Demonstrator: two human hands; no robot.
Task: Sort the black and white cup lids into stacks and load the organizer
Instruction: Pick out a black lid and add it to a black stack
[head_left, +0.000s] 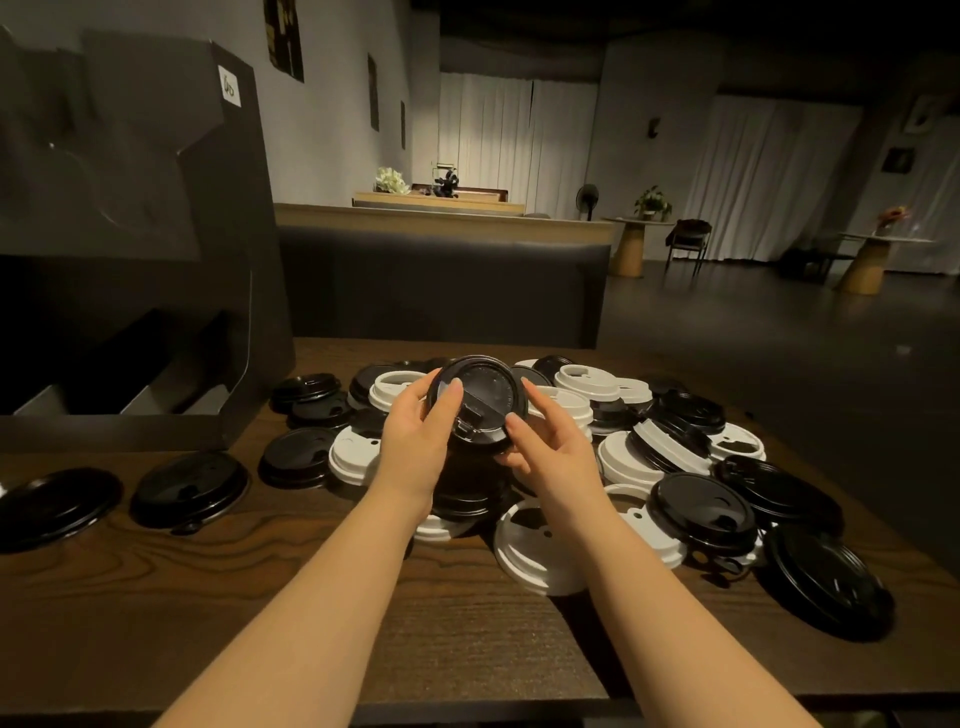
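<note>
Above the middle of the tabletop (208, 582), the left hand (415, 441) and right hand (550, 447) together grip a black lid (485, 395) by its rim, over the mixed pile of lids (670, 467). At the far left corner stands the organizer (130, 249).

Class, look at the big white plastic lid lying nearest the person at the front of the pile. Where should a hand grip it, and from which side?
Probably the near rim of the big white plastic lid, approached from the person's side. That edge lies bare on the dark wooden table, while its far edge tucks under other lids, so a thumb-and-finger pinch there can lift it out.
</note>
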